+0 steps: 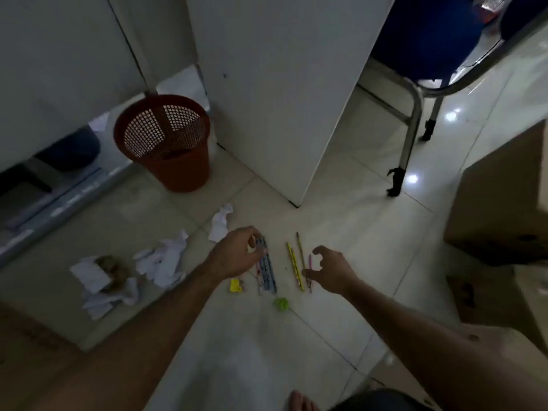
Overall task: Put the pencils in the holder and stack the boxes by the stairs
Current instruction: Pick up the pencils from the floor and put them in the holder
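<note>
Several pencils lie on the tiled floor in two groups. A blue-grey bundle of pencils (267,269) lies under my left hand (237,253), whose fingertips pinch the bundle's far end. A yellow striped pencil (295,269), an olive pencil (300,250) and a pink pencil (310,272) lie just right of it. My right hand (333,269) hovers over the pink pencil with fingers curled and apart, holding nothing. A cardboard box (504,203) stands at the right. No holder is recognisable in view.
A red mesh waste basket (164,140) stands at the back left beside a white cabinet (278,93). Crumpled paper (161,259) lies left of my hands. A yellow object (235,285) and a green one (280,304) lie near the pencils. Chair legs (407,143) rise at right.
</note>
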Demonstrator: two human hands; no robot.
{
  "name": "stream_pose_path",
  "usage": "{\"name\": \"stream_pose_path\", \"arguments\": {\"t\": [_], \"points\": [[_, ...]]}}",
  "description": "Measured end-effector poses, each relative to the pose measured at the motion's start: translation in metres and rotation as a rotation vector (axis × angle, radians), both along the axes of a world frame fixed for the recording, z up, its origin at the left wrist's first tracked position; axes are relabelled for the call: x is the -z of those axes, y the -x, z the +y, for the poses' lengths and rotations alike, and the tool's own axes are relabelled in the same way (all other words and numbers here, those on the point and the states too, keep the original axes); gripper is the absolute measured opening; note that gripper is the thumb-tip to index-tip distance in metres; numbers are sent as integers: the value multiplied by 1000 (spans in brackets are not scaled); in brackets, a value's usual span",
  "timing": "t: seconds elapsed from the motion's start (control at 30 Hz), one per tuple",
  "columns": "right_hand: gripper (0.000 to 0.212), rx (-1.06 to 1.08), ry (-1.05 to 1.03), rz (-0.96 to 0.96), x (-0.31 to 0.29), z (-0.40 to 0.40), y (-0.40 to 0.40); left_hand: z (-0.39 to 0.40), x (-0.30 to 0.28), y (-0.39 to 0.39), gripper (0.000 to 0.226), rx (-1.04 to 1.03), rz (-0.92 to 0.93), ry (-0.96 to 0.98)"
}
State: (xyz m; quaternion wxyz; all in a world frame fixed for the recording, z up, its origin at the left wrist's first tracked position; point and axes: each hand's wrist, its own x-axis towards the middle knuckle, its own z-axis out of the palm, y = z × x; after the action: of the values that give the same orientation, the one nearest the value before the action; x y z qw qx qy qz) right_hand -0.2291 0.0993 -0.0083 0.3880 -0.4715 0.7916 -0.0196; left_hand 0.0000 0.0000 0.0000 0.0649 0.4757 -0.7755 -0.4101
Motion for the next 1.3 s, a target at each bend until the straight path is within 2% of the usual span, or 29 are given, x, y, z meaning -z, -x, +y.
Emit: {"name": "stream_pose_path", "arguments": {"t": [0.13, 0.27, 0.43, 0.57, 0.67, 0.87, 1.03, 1.17, 1.3], "points": [[74, 6, -23, 91, 61, -8, -6, -4, 64, 6, 22, -71, -18, -5], [72, 66, -26, 184, 119, -16, -19, -6, 121, 12, 28, -183, -63, -40], [38, 77, 56, 279, 156, -23, -28, -1, 159, 27, 70, -311, -206, -110], [36, 113, 56, 272, 167, -25, -30, 12, 170, 50, 81, -388, -229, -46], [37, 87, 31, 280, 170, -27, -30, 12, 172, 64, 73, -399, -254, -32], [37, 35, 62, 329, 179, -21, -33, 14, 177, 72, 35, -418, -211, -28], [37, -85, 98, 406, 185, -15, -38, 23, 186, 72, 21, -368, -202, 52], [29, -82, 155, 459, 185, -8, -42, 26, 191, 75, 21, -406, -219, 92], [34, 34, 148, 286, 177, -12, -37, 29, 194, 75, 23, -390, -261, 162]]}}
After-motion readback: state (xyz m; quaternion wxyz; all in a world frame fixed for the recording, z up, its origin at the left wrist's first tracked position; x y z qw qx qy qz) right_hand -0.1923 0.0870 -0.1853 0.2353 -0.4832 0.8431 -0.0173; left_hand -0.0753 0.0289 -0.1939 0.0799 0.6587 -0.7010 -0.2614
